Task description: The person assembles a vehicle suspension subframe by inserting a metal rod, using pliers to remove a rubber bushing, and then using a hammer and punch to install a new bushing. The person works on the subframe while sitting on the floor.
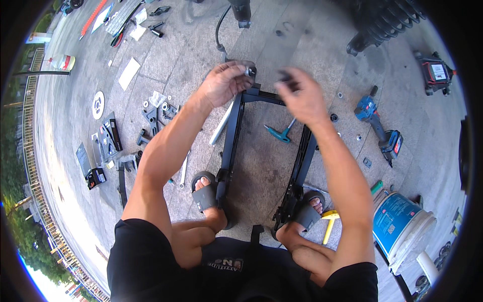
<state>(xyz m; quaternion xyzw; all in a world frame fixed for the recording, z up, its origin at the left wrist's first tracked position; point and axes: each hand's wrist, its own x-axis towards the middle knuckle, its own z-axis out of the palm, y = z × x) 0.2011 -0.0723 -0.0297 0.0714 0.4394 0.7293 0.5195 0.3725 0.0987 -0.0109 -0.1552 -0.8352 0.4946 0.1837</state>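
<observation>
My left hand (221, 84) pinches a small dark round part with a silvery ring (250, 71) between thumb and fingers, above the far left corner of a black metal frame (232, 136). Opposite it, my right hand (308, 100) is smeared by motion, its fingers curled round a small dark piece (287, 78) too blurred to name. The U-shaped frame lies on the paving between my feet, its crossbar at the far end. Inside the frame is a teal T-handle hex key (279, 134).
On the right are a blue cordless power tool (373, 118), a blue-labelled bucket (397, 221) and a yellow hammer (329, 216). Brackets (151, 117), a white-faced disc (98, 104) and packaging (110, 133) lie left. A coil spring (397, 25) hangs at the far right.
</observation>
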